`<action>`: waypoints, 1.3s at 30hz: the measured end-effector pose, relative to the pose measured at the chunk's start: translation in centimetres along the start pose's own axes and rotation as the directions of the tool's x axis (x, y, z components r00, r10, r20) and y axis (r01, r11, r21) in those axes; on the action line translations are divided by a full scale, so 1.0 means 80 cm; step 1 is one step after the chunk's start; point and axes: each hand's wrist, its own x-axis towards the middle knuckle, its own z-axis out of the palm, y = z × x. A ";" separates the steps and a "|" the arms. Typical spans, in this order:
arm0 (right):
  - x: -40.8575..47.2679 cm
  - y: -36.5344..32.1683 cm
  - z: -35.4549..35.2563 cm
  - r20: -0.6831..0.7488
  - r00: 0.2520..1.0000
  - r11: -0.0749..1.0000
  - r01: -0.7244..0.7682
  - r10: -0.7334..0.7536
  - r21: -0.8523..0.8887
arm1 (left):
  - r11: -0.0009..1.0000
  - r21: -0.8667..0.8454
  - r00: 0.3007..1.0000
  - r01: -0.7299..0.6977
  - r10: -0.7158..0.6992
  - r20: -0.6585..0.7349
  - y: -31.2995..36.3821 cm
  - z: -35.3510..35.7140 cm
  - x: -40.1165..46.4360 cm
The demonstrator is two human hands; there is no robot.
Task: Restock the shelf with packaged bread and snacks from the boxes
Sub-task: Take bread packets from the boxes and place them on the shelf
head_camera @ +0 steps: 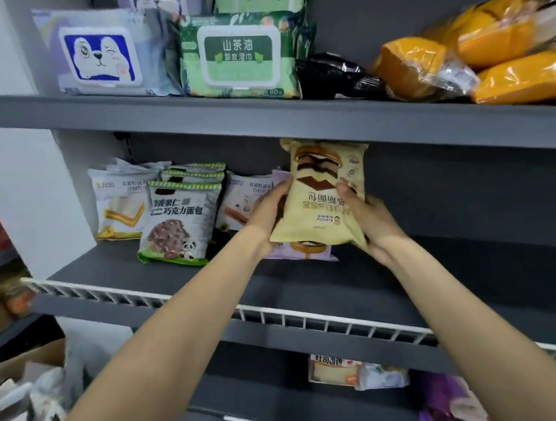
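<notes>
A pale yellow mousse bread packet (323,194) stands upside down over the middle shelf (437,285), held from both sides. My left hand (268,207) grips its left edge and my right hand (368,217) grips its right edge. Behind and under it lies a purple packet (308,252), mostly hidden. To the left stand a chocolate bread packet with a panda (178,219), a white toast packet (120,203) and a white-pink packet (243,199).
The top shelf carries wet-wipe packs (238,56), a black bag (333,75) and orange bread bags (475,51). A white wire rail (309,319) edges the middle shelf. A cardboard box with packets (24,398) sits at lower left. The shelf below holds toast packets (338,369).
</notes>
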 end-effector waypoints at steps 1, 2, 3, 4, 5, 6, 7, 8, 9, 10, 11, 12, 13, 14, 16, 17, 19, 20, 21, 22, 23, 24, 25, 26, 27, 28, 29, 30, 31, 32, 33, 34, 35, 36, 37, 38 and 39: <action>0.001 0.000 -0.016 -0.019 0.998 0.994 0.052 -0.054 -0.091 | 0.998 0.048 0.998 -0.042 0.044 -0.039 0.001 0.005 0.006; -0.001 -0.003 -0.030 0.001 0.995 0.978 0.095 -0.096 -0.186 | 0.989 0.107 0.992 -0.101 0.108 -0.064 0.003 0.010 0.009; 0.000 -0.008 -0.044 0.052 0.991 0.946 0.130 -0.120 -0.298 | 0.966 0.200 0.981 -0.165 0.181 -0.063 0.005 0.012 0.014; 0.000 -0.016 -0.057 0.115 0.985 0.899 0.162 -0.126 -0.406 | 0.919 0.333 0.970 -0.213 0.239 -0.039 0.011 0.017 0.015; 0.000 -0.027 -0.069 0.152 0.981 0.858 0.178 -0.118 -0.483 | 0.856 0.464 0.967 -0.229 0.254 0.011 0.018 0.022 0.014; 0.001 -0.038 -0.080 0.164 0.980 0.814 0.187 -0.114 -0.549 | 0.791 0.572 0.974 -0.217 0.216 0.071 0.025 0.027 0.012; 0.003 -0.048 -0.091 0.158 0.980 0.771 0.193 -0.121 -0.607 | 0.752 0.633 0.983 -0.185 0.141 0.119 0.030 0.034 0.009; 0.003 -0.054 -0.097 0.137 0.980 0.733 0.197 -0.141 -0.651 | 0.735 0.663 0.988 -0.141 0.065 0.139 0.033 0.040 0.007; 0.005 -0.054 -0.101 0.090 0.977 0.682 0.199 -0.192 -0.704 | 0.719 0.685 0.990 -0.117 0.028 0.140 0.033 0.046 0.003; 0.007 -0.049 -0.103 -0.003 0.961 0.610 0.172 -0.275 -0.774 | 0.715 0.690 0.992 -0.113 0.040 0.121 0.031 0.052 0.002; 0.009 -0.041 -0.102 -0.140 0.918 0.546 0.094 -0.371 -0.832 | 0.732 0.673 0.994 -0.104 0.067 0.081 0.024 0.056 0.003; 0.003 -0.034 -0.096 -0.298 0.857 0.567 -0.008 -0.421 -0.824 | 0.772 0.629 0.995 -0.092 0.096 0.029 0.015 0.062 0.005; 0.001 -0.024 -0.089 -0.459 0.808 0.691 -0.091 -0.370 -0.717 | 0.817 0.572 0.993 -0.076 0.115 -0.033 0.006 0.066 0.007; -0.002 -0.018 -0.080 -0.578 0.787 0.844 -0.147 -0.216 -0.515 | 0.859 0.509 0.988 -0.052 0.118 -0.097 -0.003 0.072 0.007; 0.000 -0.006 -0.069 -0.563 0.804 0.981 -0.179 0.189 0.073 | 0.921 0.389 0.978 -0.004 0.085 -0.192 -0.020 0.083 0.010; 0.003 0.001 -0.065 -0.444 0.845 0.931 -0.153 0.298 0.332 | 0.929 0.370 0.975 0.018 0.066 -0.213 -0.026 0.087 0.012; 0.010 0.011 -0.060 -0.287 0.919 0.817 -0.061 0.269 0.573 | 0.910 0.406 0.981 0.076 0.005 -0.195 -0.033 0.092 0.008; 0.014 0.013 -0.060 -0.307 0.927 0.815 0.002 0.216 0.580 | 0.879 0.462 0.985 0.116 -0.041 -0.169 -0.034 0.092 0.007; 0.020 0.013 -0.063 -0.342 0.926 0.837 0.055 0.161 0.545 | 0.820 0.555 0.987 0.141 -0.077 -0.138 -0.035 0.091 0.005; 0.025 0.009 -0.067 -0.374 0.922 0.876 0.099 0.098 0.473 | 0.711 0.690 0.991 0.133 -0.075 -0.113 -0.034 0.087 0.006; 0.031 0.003 -0.074 -0.401 0.916 0.916 0.142 0.022 0.374 | 0.549 0.831 0.995 0.090 -0.010 -0.101 -0.031 0.080 0.007; 0.037 -0.003 -0.081 -0.425 0.902 0.956 0.187 -0.076 0.227 | 0.335 0.941 0.990 0.042 0.114 -0.085 -0.029 0.072 0.010; 0.042 -0.009 -0.089 -0.438 0.880 0.974 0.221 -0.181 0.042 | 0.111 0.993 0.963 0.024 0.266 -0.053 -0.027 0.063 0.013; 0.045 -0.016 -0.094 -0.429 0.859 0.960 0.237 -0.279 -0.151 | -0.057 0.998 0.919 0.033 0.394 -0.008 -0.025 0.055 0.015; 0.048 -0.019 -0.098 -0.398 0.845 0.921 0.247 -0.356 -0.300 | -0.163 0.986 0.883 0.034 0.466 0.046 -0.024 0.047 0.017; 0.050 -0.022 -0.100 -0.360 0.841 0.885 0.260 -0.404 -0.386 | -0.245 0.969 0.876 0.024 0.472 0.097 -0.024 0.040 0.021; 0.051 -0.023 -0.102 -0.328 0.841 0.862 0.275 -0.430 -0.427 | -0.309 0.951 0.895 0.004 0.426 0.135 -0.024 0.036 0.023; 0.053 -0.023 -0.104 -0.306 0.840 0.849 0.292 -0.447 -0.440 | -0.358 0.933 0.915 -0.021 0.369 0.162 -0.027 0.033 0.028; 0.055 -0.022 -0.104 -0.294 0.839 0.845 0.307 -0.457 -0.437 | -0.400 0.916 0.930 -0.039 0.320 0.179 -0.029 0.032 0.033; 0.055 -0.022 -0.105 -0.294 0.840 0.850 0.314 -0.457 -0.424 | -0.431 0.901 0.943 -0.051 0.276 0.186 -0.032 0.031 0.038; 0.057 -0.021 -0.105 -0.297 0.839 0.853 0.317 -0.456 -0.415 | -0.449 0.891 0.954 -0.062 0.237 0.185 -0.035 0.031 0.043; 0.059 -0.017 -0.105 -0.298 0.839 0.856 0.321 -0.455 -0.405 | -0.464 0.883 0.962 -0.072 0.202 0.185 -0.039 0.029 0.047; 0.061 -0.013 -0.105 -0.294 0.843 0.862 0.324 -0.450 -0.390 | -0.468 0.880 0.968 -0.082 0.171 0.182 -0.042 0.027 0.049; 0.066 -0.007 -0.105 -0.279 0.855 0.870 0.323 -0.437 -0.373 | -0.458 0.884 0.972 -0.091 0.152 0.179 -0.045 0.024 0.051; 0.071 -0.002 -0.105 -0.252 0.870 0.872 0.317 -0.424 -0.373 | -0.440 0.893 0.973 -0.097 0.145 0.177 -0.047 0.021 0.053; 0.077 0.004 -0.104 -0.221 0.881 0.860 0.307 -0.418 -0.407 | -0.427 0.899 0.973 -0.101 0.146 0.179 -0.048 0.019 0.055; 0.085 0.012 -0.102 -0.189 0.889 0.834 0.291 -0.417 -0.469 | -0.424 0.900 0.971 -0.106 0.150 0.185 -0.048 0.017 0.056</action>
